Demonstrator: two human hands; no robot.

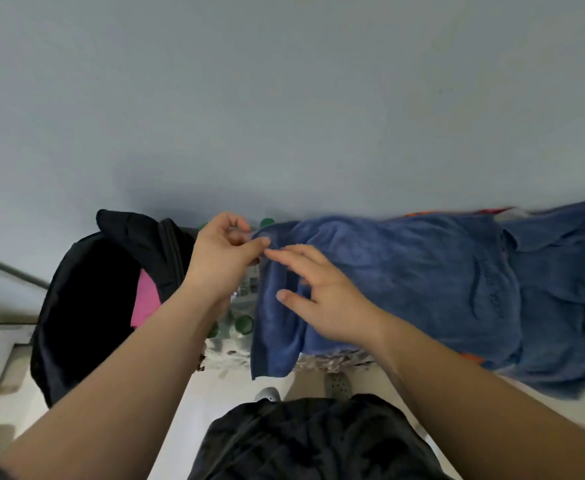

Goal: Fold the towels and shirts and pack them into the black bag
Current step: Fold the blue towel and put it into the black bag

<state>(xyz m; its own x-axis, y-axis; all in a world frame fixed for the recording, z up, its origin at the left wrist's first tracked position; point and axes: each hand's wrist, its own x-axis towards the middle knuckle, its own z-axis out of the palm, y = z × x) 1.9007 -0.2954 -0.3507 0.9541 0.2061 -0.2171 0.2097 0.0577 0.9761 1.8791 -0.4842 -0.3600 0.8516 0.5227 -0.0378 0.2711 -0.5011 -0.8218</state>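
Blue terry cloth is filling the three o'clock half of the view: a blue towel (pixel 388 271) is lying spread over a patterned surface, its near corner drooping off the edge at six o'clock. The left hand (pixel 222 258) is pinching the towel's top corner at about eleven o'clock of the cloth, thumb and forefinger closed on the hem. The right hand (pixel 325 299) is hovering just beside it with fingers spread wide, resting lightly on the fabric and gripping nothing. The black bag (pixel 87 306) is standing open at nine o'clock, something pink (pixel 144 299) already showing inside. Another blue garment (pixel 561 289) is lying at three o'clock, touching the towel. Judging from this, the fold is only starting; with one corner pinched and the hanging edge loose, the towel could slide off toward the floor or fold crookedly, and could drag the neighbouring garment along.
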